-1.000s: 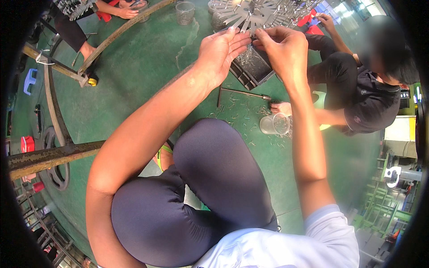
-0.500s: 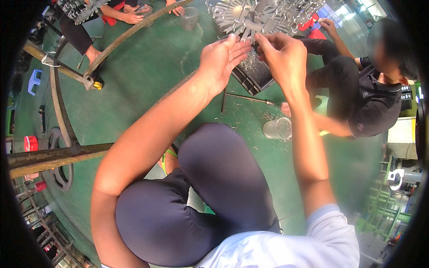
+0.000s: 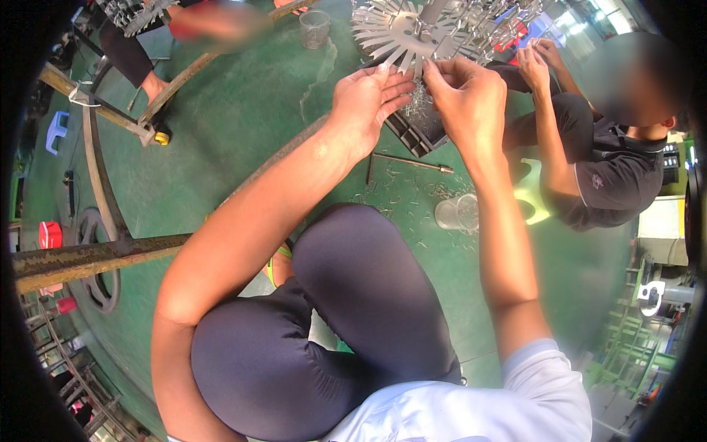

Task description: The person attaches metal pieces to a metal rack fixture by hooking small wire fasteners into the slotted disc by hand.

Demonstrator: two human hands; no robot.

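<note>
A grey metal rack of stacked slotted discs, the nearest disc [image 3: 401, 33] facing me, hangs at the top with many small metal pieces on its edges. My left hand [image 3: 364, 103] is just below the near disc, palm turned inward and fingers stretched apart; whether small pieces lie in it I cannot make out. At the rim, the thumb and forefinger of my right hand [image 3: 471, 96] are pinched together, and what is between them is too small to tell. Beneath my hands a black tray [image 3: 414, 140] holds a heap of thin metal pieces.
On the green floor lie a T-handled tool [image 3: 412, 162], scattered metal bits and a tipped clear cup [image 3: 458, 212]. A co-worker's hands [image 3: 536, 62] are raised at right, beside a pale green stool [image 3: 534, 195]. A rusty metal frame [image 3: 96, 258] runs along the left. Another cup [image 3: 315, 29] stands farther off.
My hands stay nearly in place, the left fingers slightly more curled. The near disc has shifted and faces me more. The right co-worker's lower arm has risen from beside the cup to the other hand.
</note>
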